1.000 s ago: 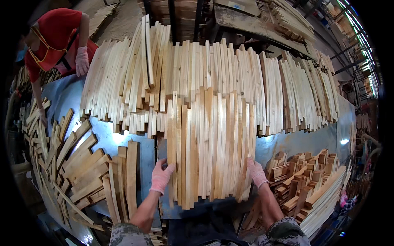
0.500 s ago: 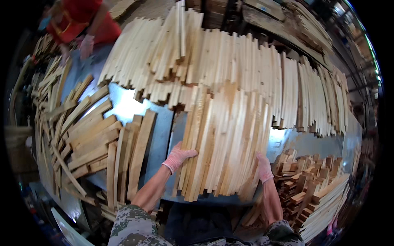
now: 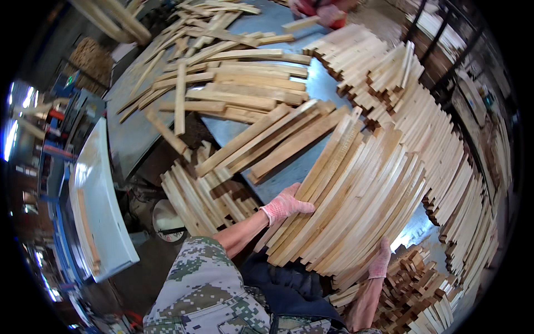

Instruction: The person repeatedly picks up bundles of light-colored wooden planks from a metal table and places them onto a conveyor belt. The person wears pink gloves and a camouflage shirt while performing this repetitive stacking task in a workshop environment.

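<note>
A broad bundle of pale wooden slats [image 3: 356, 195] lies on the grey metal table [image 3: 289, 172], its near ends over the table's front edge. My left hand [image 3: 285, 205], in a pink knit glove, presses flat against the bundle's left side. On the bundle's right side my right hand [image 3: 381, 260], gloved the same, grips the near ends. Both hands squeeze the stack between them.
More slats lie piled behind the bundle [image 3: 445, 145] and scattered at the table's far left [image 3: 239, 83]. A lower stack [image 3: 200, 192] stands left of me and short offcuts [image 3: 423, 295] at right. A person in red [image 3: 322, 8] works at the far end. A light panel [image 3: 100, 206] lies at left.
The view has swung strongly to the left, so the table now runs diagonally. My hands stay clamped on the two sides of the same bundle, which has shifted toward me.
</note>
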A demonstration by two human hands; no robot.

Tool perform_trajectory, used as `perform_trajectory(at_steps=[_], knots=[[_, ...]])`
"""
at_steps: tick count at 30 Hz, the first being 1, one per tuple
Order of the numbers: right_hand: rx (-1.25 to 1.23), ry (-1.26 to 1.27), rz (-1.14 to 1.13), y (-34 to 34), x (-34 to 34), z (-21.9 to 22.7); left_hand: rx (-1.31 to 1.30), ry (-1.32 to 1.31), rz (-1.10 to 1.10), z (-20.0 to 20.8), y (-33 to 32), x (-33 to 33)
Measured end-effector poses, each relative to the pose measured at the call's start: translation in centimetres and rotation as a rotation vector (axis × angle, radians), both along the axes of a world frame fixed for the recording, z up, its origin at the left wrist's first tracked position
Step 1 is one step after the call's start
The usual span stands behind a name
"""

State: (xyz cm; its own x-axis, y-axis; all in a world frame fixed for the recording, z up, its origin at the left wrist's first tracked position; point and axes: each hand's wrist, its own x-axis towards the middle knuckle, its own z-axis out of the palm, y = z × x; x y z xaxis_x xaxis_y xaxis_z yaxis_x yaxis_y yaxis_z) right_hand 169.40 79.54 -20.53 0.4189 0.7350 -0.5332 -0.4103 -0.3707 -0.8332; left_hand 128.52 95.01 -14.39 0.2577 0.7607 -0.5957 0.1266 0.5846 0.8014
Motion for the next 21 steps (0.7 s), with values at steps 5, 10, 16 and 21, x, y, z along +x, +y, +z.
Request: perform_trajectory(at_steps=[5, 10, 16, 21], knots=[[0.054, -0.112, 0.336, 2.4, -5.5, 2.5, 0.139, -0.273, 0.301, 2.4, -10.5, -10.1], [0.097, 0.04, 0.557, 6.5, -18.8, 7.4, 0.202, -0.163, 0.622, 5.5, -21.3, -19.5], [-0.028, -0.032, 1.094, 9.2, -37.1, 8.3, 0.199, -0.121, 1.129, 6.2, -34.9, -27.3], [-0.102, 0.284, 1.32, 7.0, -50.5, 1.6, 0.104, 0.201, 1.39, 5.4, -44.3, -32.6]])
